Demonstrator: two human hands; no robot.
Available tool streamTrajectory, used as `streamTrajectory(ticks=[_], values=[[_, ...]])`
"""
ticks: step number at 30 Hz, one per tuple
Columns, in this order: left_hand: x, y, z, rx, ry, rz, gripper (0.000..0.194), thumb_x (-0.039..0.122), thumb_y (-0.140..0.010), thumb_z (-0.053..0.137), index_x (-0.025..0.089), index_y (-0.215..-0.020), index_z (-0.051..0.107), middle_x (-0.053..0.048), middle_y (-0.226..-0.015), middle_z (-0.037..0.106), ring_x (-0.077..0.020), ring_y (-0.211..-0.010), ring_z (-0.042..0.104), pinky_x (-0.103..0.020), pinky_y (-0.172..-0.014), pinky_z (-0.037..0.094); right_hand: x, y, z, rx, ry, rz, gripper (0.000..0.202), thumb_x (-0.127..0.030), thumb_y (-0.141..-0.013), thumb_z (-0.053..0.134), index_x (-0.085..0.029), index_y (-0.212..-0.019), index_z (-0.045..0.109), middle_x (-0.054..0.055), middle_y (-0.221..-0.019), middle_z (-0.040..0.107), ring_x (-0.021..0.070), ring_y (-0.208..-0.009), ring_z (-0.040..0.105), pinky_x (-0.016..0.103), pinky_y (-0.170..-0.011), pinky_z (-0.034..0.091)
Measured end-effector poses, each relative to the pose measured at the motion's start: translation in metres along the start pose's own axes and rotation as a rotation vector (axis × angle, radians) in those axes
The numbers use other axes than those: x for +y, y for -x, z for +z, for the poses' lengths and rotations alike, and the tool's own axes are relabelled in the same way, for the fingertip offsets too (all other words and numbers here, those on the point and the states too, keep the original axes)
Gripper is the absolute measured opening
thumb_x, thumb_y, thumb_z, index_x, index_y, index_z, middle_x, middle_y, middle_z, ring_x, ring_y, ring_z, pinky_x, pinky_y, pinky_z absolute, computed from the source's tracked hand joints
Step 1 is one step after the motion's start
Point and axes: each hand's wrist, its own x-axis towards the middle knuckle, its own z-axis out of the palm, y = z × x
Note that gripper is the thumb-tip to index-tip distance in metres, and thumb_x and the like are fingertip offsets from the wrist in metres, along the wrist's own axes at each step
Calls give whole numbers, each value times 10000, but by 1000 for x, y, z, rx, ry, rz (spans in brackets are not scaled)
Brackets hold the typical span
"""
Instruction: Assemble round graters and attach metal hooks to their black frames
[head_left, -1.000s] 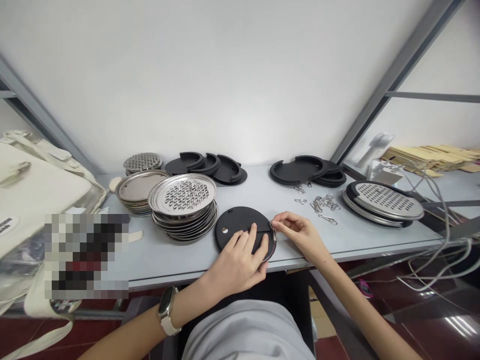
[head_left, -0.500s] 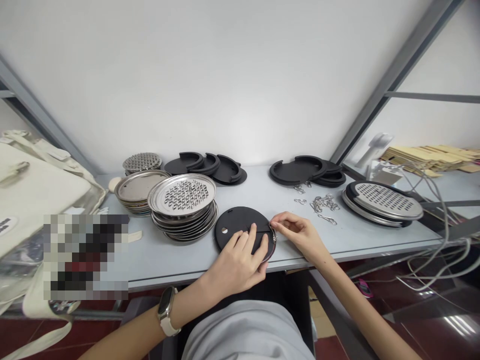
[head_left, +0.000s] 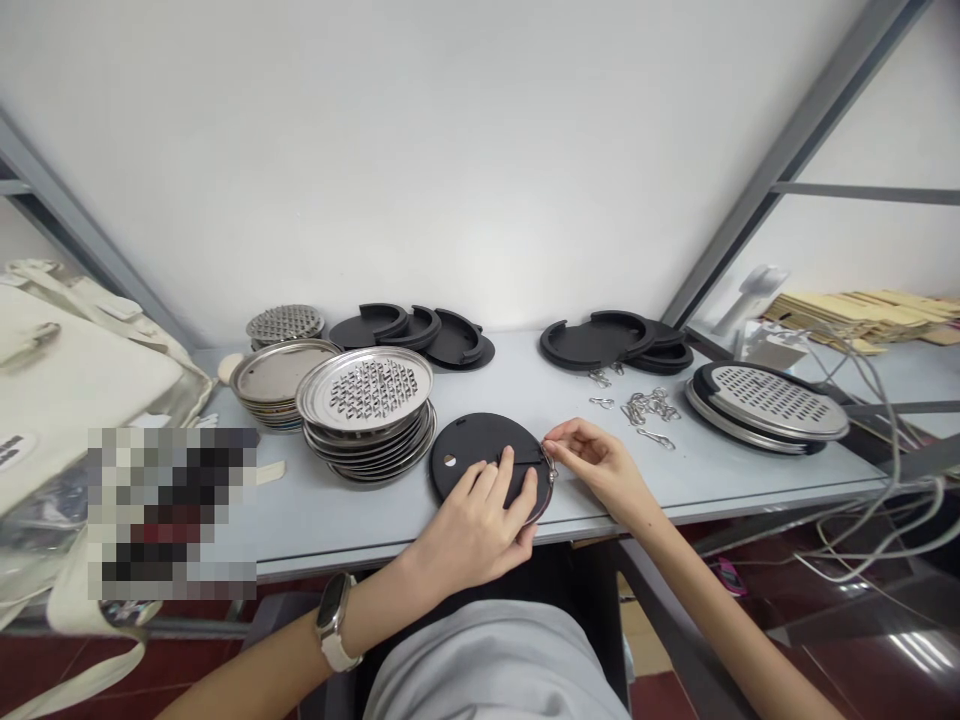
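Observation:
A black round disc (head_left: pixel 480 432) with a small hole near its left side lies on the grey table in front of me. My left hand (head_left: pixel 480 515) holds it, several fingers spread over the top and the thumb by the near edge. On the disc's right rim, thumb and forefinger of my right hand (head_left: pixel 596 460) pinch a small metal wire clip (head_left: pixel 552 462). Its lower part hangs against the rim; the fingertips hide its top end. Loose wire clips (head_left: pixel 649 407) of the same look lie in a small heap beyond my right hand.
Left stand stacked metal grater plates (head_left: pixel 367 392) and smooth round metal plates (head_left: pixel 281 365). Black round holders (head_left: pixel 375 325) lie along the wall, with more black holders (head_left: pixel 596 340) farther right. Assembled graters (head_left: pixel 780 400) sit at right, near white cables (head_left: pixel 889 440). A cream bag (head_left: pixel 82 350) is far left.
The wire clip has turned slightly at the disc's rim and shows more clearly, and the right fingertips have moved a little. The left hand and the disc have hardly moved.

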Motion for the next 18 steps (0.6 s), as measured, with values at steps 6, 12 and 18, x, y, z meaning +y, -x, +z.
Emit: streamTrajectory(ticks=[6, 12, 18], values=[[0, 0, 0, -1, 6, -1, 512, 350, -892, 447, 105, -1342, 451, -221, -1337, 490, -297, -1062, 555, -395, -959, 380, 0, 0, 0, 10, -26, -1, 235, -403, -761, 730, -212, -843, 619, 12, -794, 622, 153, -779, 593, 293, -775, 491], [0, 0, 1, -1, 4, -3, 511, 349, -892, 443, 103, -1340, 447, -226, -1340, 487, -298, -1064, 556, -392, -958, 379, -3, -3, 0, -27, -61, 83, 296, -449, -742, 735, -194, -842, 623, 28, -807, 635, 157, -789, 596, 305, -798, 493], [0, 0, -2, -5, -4, 1, 506, 349, -897, 439, 105, -1340, 446, -227, -1346, 484, -295, -1057, 563, -392, -955, 380, -3, -4, -1, -45, -63, 115, 318, -462, -744, 731, -194, -879, 623, 35, -842, 638, 156, -815, 601, 310, -831, 496]])
